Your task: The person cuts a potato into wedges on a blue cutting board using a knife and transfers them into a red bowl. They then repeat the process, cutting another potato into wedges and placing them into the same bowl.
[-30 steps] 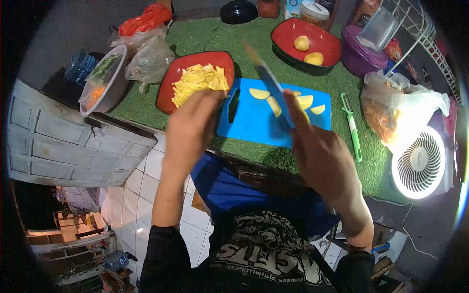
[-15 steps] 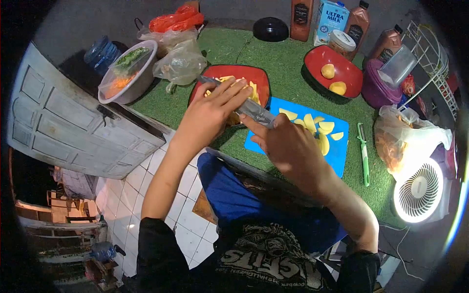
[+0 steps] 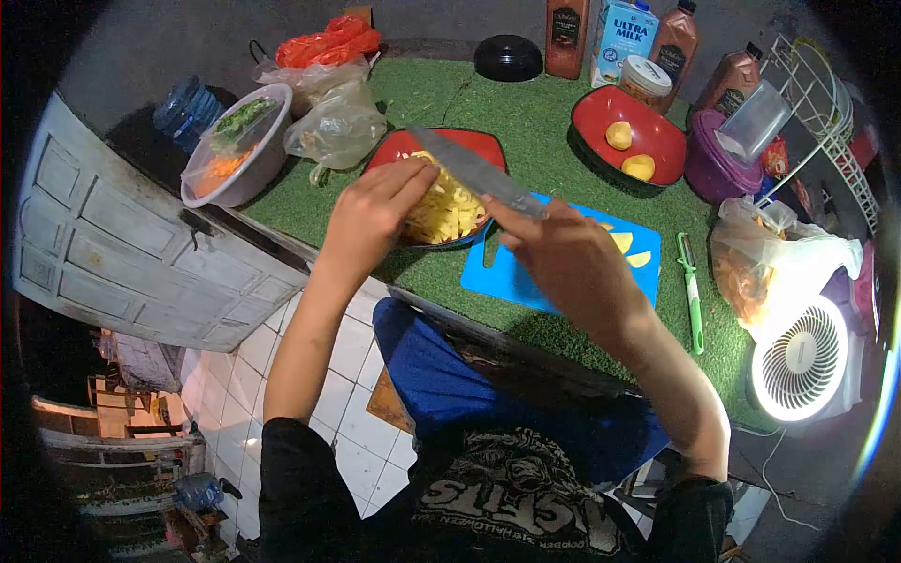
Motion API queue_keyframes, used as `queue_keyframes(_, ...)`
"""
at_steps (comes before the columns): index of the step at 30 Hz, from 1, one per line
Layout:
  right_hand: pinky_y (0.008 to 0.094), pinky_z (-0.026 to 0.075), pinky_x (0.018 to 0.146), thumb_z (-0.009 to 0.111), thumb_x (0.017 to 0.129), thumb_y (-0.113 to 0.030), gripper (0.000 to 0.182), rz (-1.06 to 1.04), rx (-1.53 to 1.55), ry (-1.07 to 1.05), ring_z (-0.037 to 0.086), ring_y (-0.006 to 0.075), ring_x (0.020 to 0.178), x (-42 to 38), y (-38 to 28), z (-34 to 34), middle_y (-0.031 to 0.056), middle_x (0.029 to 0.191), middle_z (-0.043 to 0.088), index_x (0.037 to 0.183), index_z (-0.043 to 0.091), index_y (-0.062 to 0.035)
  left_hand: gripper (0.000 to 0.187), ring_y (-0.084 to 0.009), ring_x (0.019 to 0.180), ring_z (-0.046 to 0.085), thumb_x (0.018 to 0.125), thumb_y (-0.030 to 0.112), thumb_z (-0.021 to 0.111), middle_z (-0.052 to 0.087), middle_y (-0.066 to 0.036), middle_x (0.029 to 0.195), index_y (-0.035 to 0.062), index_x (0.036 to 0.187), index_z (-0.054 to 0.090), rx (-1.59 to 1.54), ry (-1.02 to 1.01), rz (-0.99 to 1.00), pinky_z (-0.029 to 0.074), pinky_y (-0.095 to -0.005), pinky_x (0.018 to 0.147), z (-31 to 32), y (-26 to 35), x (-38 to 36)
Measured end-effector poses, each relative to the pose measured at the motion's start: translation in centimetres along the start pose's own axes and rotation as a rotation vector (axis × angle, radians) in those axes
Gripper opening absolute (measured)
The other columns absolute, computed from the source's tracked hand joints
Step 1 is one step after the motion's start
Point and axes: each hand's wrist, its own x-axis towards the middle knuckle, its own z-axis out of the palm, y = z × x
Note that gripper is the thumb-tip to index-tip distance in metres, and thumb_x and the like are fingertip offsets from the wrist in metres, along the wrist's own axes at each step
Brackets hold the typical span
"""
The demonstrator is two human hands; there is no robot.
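My right hand [image 3: 572,249] is wrapped round the hidden handle of a kitchen knife [image 3: 474,174]. Its broad blade points up and left, across a square red plate [image 3: 481,144]. Pale yellow potato sticks [image 3: 450,214] are heaped on that plate. Over the left side of the heap is my left hand [image 3: 373,214], fingers bent and pressed together at the sticks; what lies between its fingertips is hidden. On a blue cutting board [image 3: 511,281] under my right forearm, several potato slices [image 3: 621,242] show, partly covered by the hand.
A red bowl [image 3: 587,113] holds two peeled potatoes [image 3: 638,168]. Right of the board lie a green peeler [image 3: 693,300] and a lit white fan [image 3: 800,358]. A white basin [image 3: 272,141] with bagged vegetables stands left, beside plastic bags [image 3: 338,131]. Bottles and a milk carton [image 3: 623,42] line the wall.
My left hand has come off the blade, its stretched fingers now bent down at the potato sticks. The knife has shifted slightly, uncovering more of the heap. The view has moved a little.
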Motion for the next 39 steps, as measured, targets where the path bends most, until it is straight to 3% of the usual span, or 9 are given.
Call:
queue_keyframes(2,0.03,0.056,0.061,0.056,0.098,-0.023,0.041,-0.079,-0.385,-0.009,0.066,0.0193,0.07,-0.3,0.5,-0.5,0.0059,0.079,0.065,0.138,0.06,-0.0167,0.038,-0.036,0.104,0.071,0.079,0.004,0.07,0.072,-0.017,0.116,0.0046,0.118,0.07,-0.145,-0.029,-0.155,0.058,-0.0401,0.087,-0.1,-0.7,-0.4)
queue_keyframes(7,0.0396,0.049,0.061,0.067,0.094,-0.019,0.042,-0.064,0.006,0.164,0.058,0.0295,0.065,-0.7,2.9,-0.5,0.0166,0.068,0.058,0.135,0.064,-0.0188,0.024,-0.0374,0.099,0.07,0.088,0.005,0.069,0.07,-0.02,0.113,0.0012,0.111,0.072,-0.307,-0.271,-0.361,0.056,-0.041,0.082,-1.1,-2.3,0.8)
queue_keyframes(12,0.0312,0.054,0.07,0.063,0.089,-0.012,0.044,0.048,-0.009,0.044,0.065,0.0192,0.078,-1.4,3.2,-2.0,0.0054,0.076,0.066,0.133,0.064,-0.0162,0.032,-0.0379,0.107,0.068,0.088,0.002,0.067,0.069,-0.019,0.121,0.0026,0.12,0.07,-0.272,-0.242,-0.289,0.054,-0.0414,0.091,-0.7,-3.1,1.7)
queue_keyframes(20,0.0401,0.052,0.061,0.062,0.092,-0.008,0.055,0.215,0.217,0.208,0.063,0.0332,0.06,-3.6,5.1,-3.5,0.0194,0.067,0.061,0.145,0.054,-0.0193,0.04,-0.0383,0.1,0.068,0.085,-0.007,0.061,0.069,-0.019,0.115,0.0015,0.124,0.066,-0.199,-0.066,-0.245,0.055,-0.0413,0.089,0.4,1.0,3.2)
queue_keyframes(23,0.0408,0.052,0.061,0.061,0.096,-0.009,0.054,0.367,0.374,0.211,0.063,0.0392,0.06,-4.6,5.1,-4.1,0.0249,0.066,0.057,0.148,0.05,-0.0181,0.032,-0.0366,0.102,0.067,0.088,0.001,0.065,0.069,-0.019,0.11,0.0009,0.12,0.066,-0.48,-0.132,-0.093,0.055,-0.041,0.088,1.7,6.1,5.3)
queue_keyframes(27,0.042,0.051,0.06,0.059,0.098,-0.01,0.052,0.469,0.433,0.157,0.062,0.0462,0.066,-6.0,4.5,-5.2,0.0283,0.068,0.057,0.148,0.048,-0.0173,0.033,-0.0356,0.105,0.066,0.089,0.01,0.059,0.066,-0.017,0.117,0.0014,0.121,0.065,-0.136,-0.378,0.098,0.053,-0.0448,0.091,6.3,9.5,6.1)
queue_keyframes(29,0.0354,0.051,0.066,0.054,0.103,-0.013,0.052,0.569,0.454,0.05,0.063,0.0269,0.059,-6.6,4.4,-6.1,0.0212,0.067,0.057,0.153,0.044,-0.0197,0.034,-0.0352,0.104,0.066,0.089,0.011,0.057,0.066,-0.017,0.118,0.0014,0.121,0.065,-0.109,-0.423,0.058,0.053,-0.0446,0.09,7.9,10.3,6.0)
queue_keyframes(32,0.0339,0.05,0.064,0.052,0.104,-0.015,0.052,0.62,0.52,0.03,0.057,0.0184,0.058,-7.5,4.5,-6.7,0.0148,0.064,0.055,0.155,0.042,-0.0206,0.034,-0.035,0.104,0.066,0.09,0.011,0.055,0.066,-0.017,0.119,0.0011,0.121,0.065,-0.108,-0.493,-0.007,0.052,-0.0449,0.09,8.1,10.5,6.4)
queue_keyframes(39,0.0341,0.049,0.062,0.053,0.102,-0.01,0.055,0.595,0.58,0.036,0.054,0.0179,0.056,-9.3,4.7,-5.8,0.0113,0.064,0.052,0.155,0.042,-0.0177,0.032,-0.0369,0.117,0.062,0.09,0.007,0.064,0.064,-0.017,0.124,0.0017,0.122,0.065,-0.576,-0.48,-0.035,0.051,-0.0451,0.099,5.2,10.2,3.1)
